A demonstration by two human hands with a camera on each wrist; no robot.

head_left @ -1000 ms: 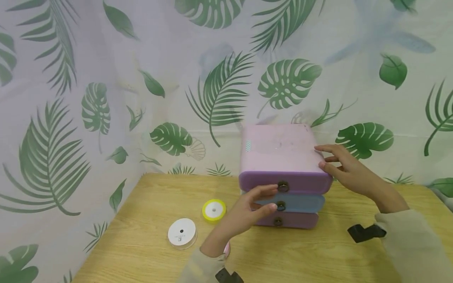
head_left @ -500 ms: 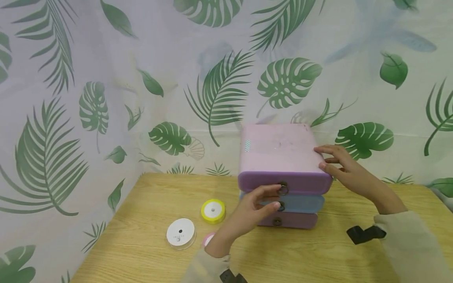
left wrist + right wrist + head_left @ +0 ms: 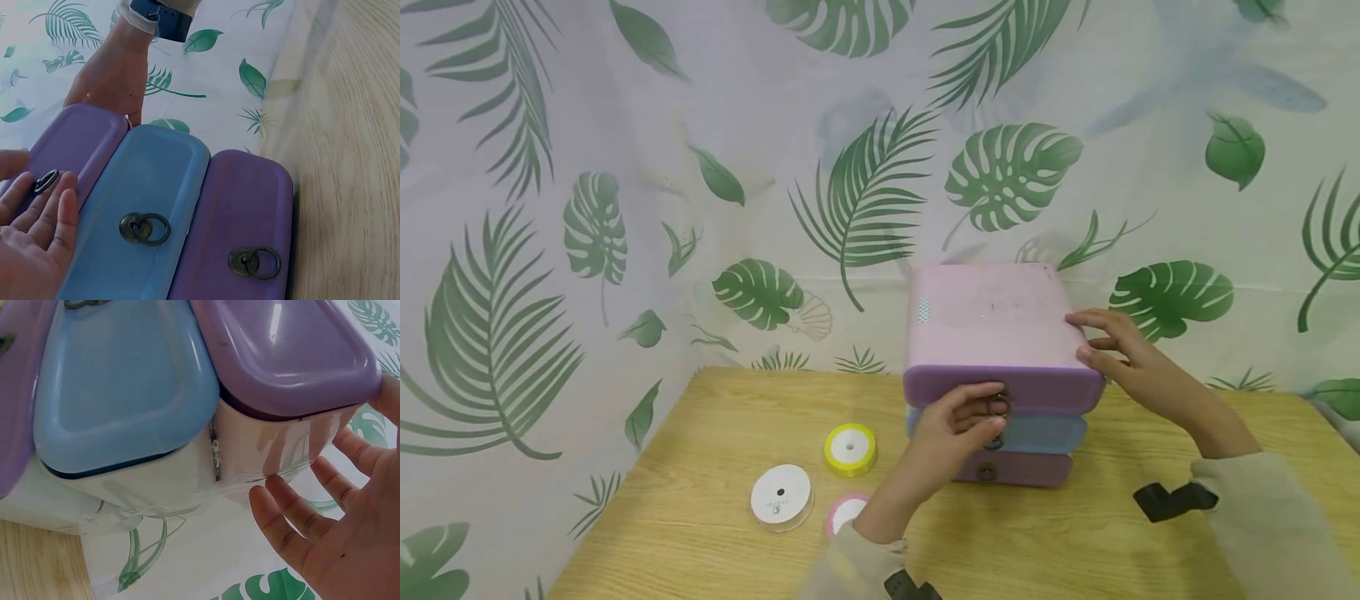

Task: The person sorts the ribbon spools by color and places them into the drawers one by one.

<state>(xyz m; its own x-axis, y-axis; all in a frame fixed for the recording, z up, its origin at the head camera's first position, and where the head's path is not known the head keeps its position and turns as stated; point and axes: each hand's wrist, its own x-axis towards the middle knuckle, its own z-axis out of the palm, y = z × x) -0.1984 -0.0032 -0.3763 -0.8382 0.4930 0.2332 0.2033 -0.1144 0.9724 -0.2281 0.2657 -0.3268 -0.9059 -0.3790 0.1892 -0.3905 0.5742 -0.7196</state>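
- The left sleeve (image 3: pixel 850 568) is close by the pink spool (image 3: pixel 844 512); an elbow pulled back could bump it toward the left edge of the table (image 3: pixel 685 467).
- The left hand (image 3: pixel 943 437) has bent fingers at the ring (image 3: pixel 46 181) of the top drawer (image 3: pixel 1060 392). I can't tell if they pinch it; a loose hold could slip.
- The right hand (image 3: pixel 1150 375) has spread fingers, not gripping, that seem to touch the drawer box (image 3: pixel 992 317). With such a light touch, a hard pull could make the box slide.
- The drawer box stands by the middle of the table's back edge.

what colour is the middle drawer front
The middle drawer front is blue, best seen in the left wrist view.
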